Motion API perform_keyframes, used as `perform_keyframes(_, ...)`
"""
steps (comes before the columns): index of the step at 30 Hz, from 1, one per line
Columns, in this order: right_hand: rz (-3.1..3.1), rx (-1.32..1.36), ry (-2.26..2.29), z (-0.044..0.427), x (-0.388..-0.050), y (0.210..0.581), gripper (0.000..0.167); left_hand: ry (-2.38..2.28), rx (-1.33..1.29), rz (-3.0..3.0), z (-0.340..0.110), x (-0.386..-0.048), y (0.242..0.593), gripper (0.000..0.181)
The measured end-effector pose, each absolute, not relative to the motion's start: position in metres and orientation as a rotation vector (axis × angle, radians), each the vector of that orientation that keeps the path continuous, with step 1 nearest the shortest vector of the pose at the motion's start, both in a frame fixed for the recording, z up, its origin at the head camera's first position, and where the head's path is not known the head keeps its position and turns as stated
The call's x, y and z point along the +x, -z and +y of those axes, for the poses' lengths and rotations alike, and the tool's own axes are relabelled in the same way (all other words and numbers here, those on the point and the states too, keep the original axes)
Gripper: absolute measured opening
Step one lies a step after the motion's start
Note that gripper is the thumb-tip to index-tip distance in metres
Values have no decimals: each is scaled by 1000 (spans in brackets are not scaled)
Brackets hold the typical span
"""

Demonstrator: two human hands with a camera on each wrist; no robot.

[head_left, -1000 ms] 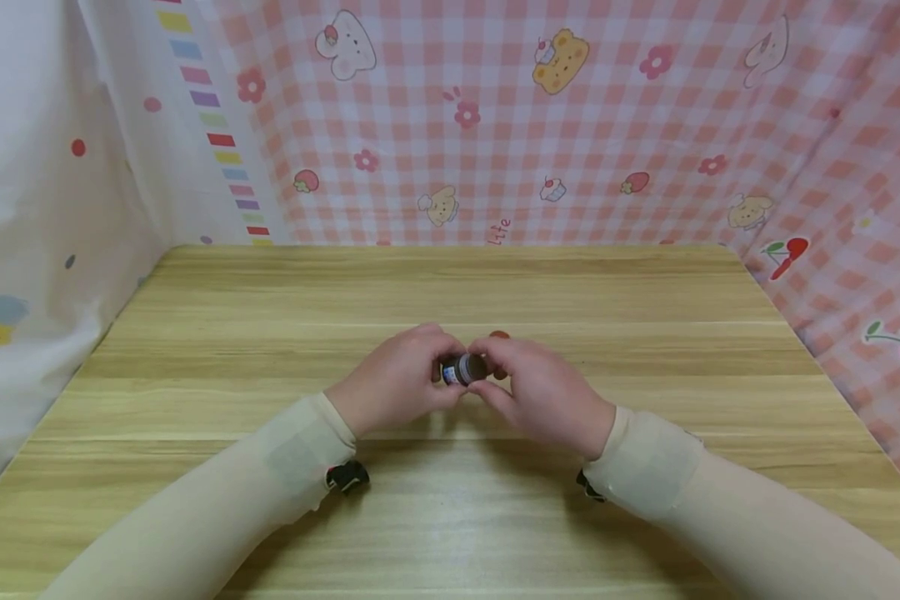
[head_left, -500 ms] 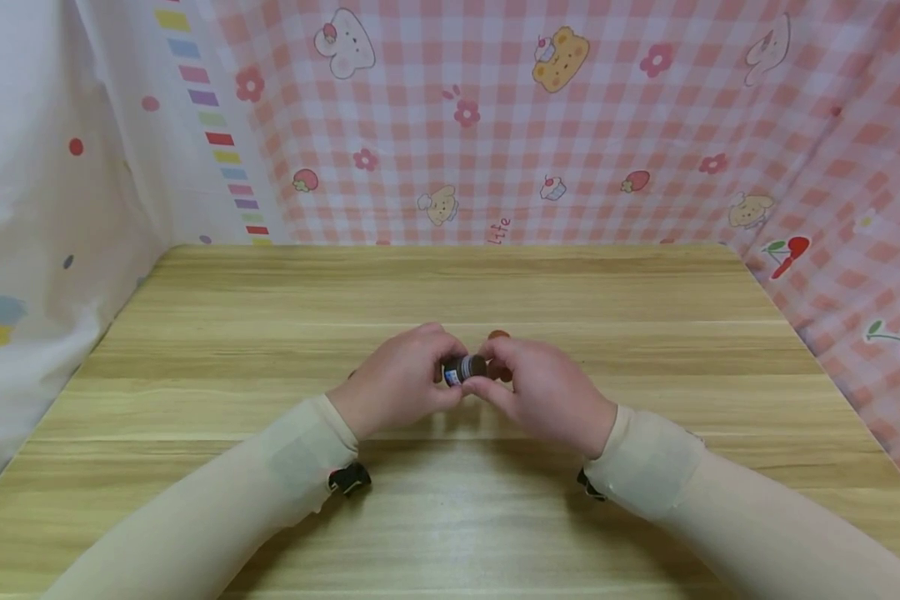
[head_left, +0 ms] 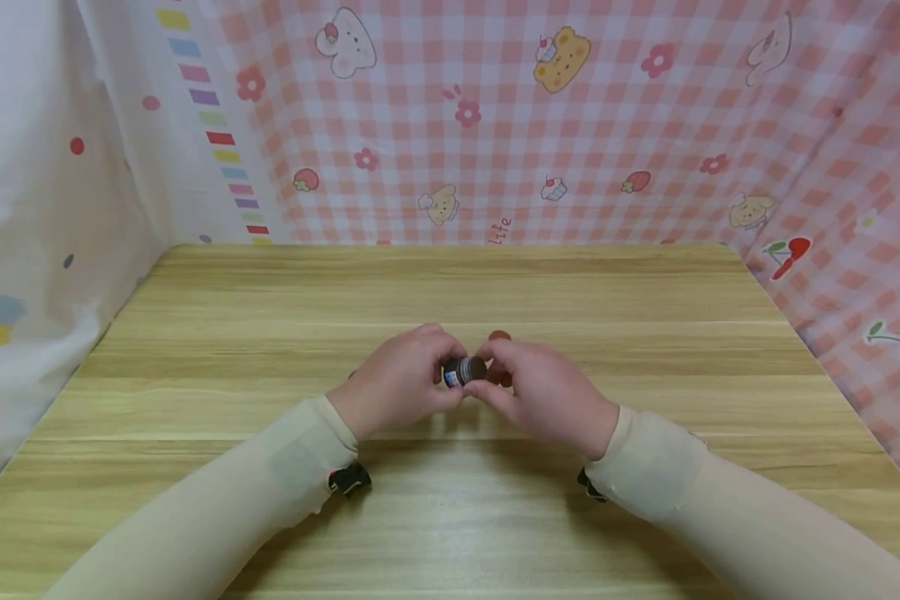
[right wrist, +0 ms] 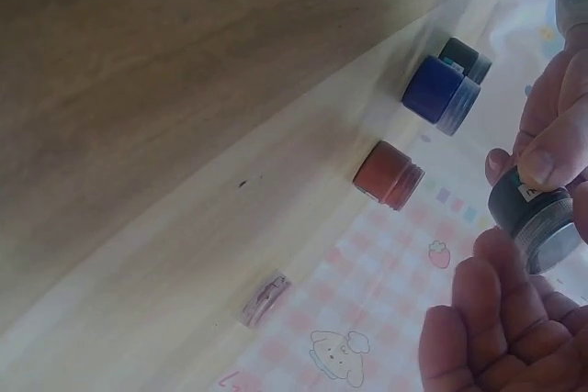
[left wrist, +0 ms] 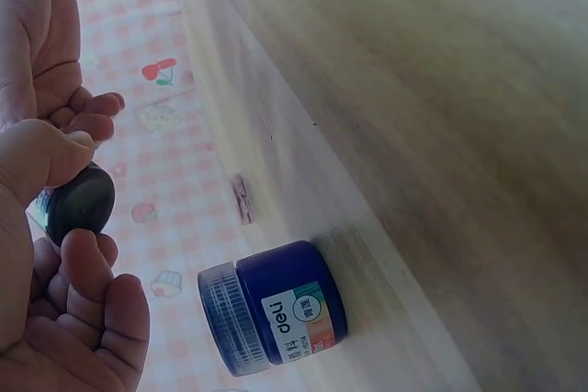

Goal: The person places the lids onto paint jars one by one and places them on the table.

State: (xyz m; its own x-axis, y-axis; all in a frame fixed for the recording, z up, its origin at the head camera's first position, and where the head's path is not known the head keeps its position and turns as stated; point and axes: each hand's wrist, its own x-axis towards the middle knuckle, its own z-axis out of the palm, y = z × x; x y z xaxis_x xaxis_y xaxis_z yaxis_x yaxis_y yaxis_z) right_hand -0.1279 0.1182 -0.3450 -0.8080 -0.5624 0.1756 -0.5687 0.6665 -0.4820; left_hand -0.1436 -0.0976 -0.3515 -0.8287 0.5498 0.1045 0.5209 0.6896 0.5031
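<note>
My left hand [head_left: 399, 372] holds a small dark paint jar [head_left: 453, 373] just above the table, tilted on its side with the lid towards my right hand. In the left wrist view, thumb and fingers pinch the rounded dark base [left wrist: 84, 201]. The thumb and index finger of my right hand [head_left: 543, 392] are at the jar's ribbed lid [right wrist: 548, 236], lightly pinching it; its other fingers [right wrist: 473, 305] are loosely bent. Behind the right hand, an orange-brown paint jar [right wrist: 388, 174] is partly hidden in the head view.
A blue paint jar [left wrist: 289, 309] labelled "deli" stands on the wooden table [head_left: 450, 517]. Beside it is a dark green jar [right wrist: 466, 57]. A small pale see-through piece [right wrist: 266, 298] lies further off. Patterned curtains [head_left: 450, 125] border the table.
My right index finger has drawn back slightly from the lid since one second ago. The jar and left hand stay almost in place.
</note>
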Motion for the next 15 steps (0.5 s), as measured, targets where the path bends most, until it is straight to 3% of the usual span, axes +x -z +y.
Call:
perform_keyframes(5,-2820,1000,-833,120,-129,347,50,-807,906,2842,-98,-143,351,28)
perform_keyframes(11,-2749,1045,-868,120,-130,349,31,-818,922,2848,-98,-144,353,25)
perform_keyframes(15,-2777,1016,-836,121,-130,348,37,-812,925,2852,-99,-145,354,25)
